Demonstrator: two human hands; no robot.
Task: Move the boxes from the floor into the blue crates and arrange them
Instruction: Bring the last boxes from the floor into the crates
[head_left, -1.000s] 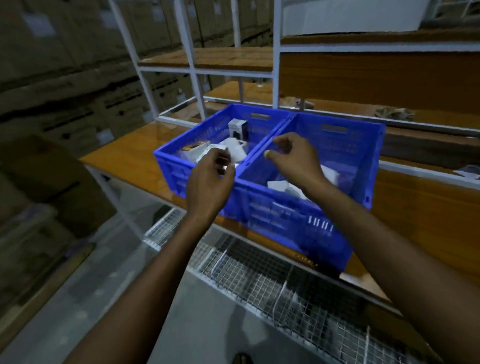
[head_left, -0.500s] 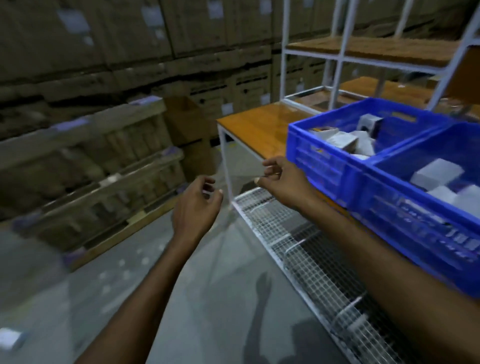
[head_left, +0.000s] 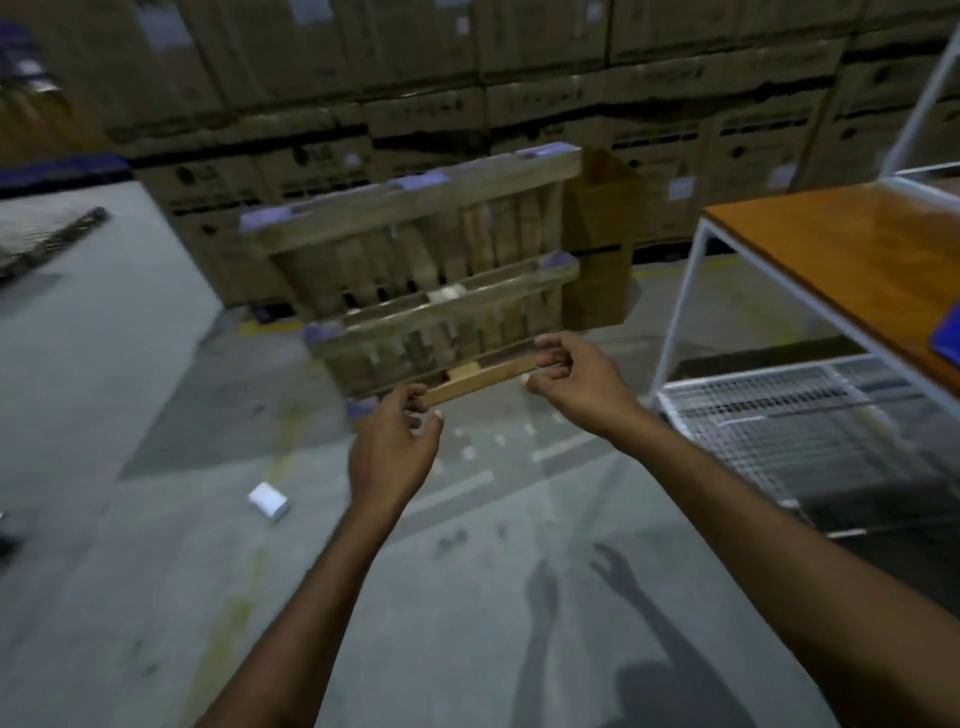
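A small white box (head_left: 268, 500) lies on the grey concrete floor, below and left of my left hand. Only a sliver of a blue crate (head_left: 946, 339) shows at the right edge, on the orange tabletop (head_left: 852, 244). My left hand (head_left: 395, 447) and my right hand (head_left: 582, 384) are both raised in front of me over the floor, fingers loosely curled and apart, with nothing in them. The pale wooden bar seen between them looks like part of the pallet behind.
A wooden pallet (head_left: 415, 270) leans against a wall of stacked brown cartons (head_left: 467, 104) straight ahead. The table's white frame leg (head_left: 680, 296) and a wire mesh lower shelf (head_left: 789, 415) stand at the right. Open floor stretches left and toward me.
The view has swung left, away from the crates and onto the floor and pallet. Both hands left the crates and stay empty. The white box on the floor has come into view.
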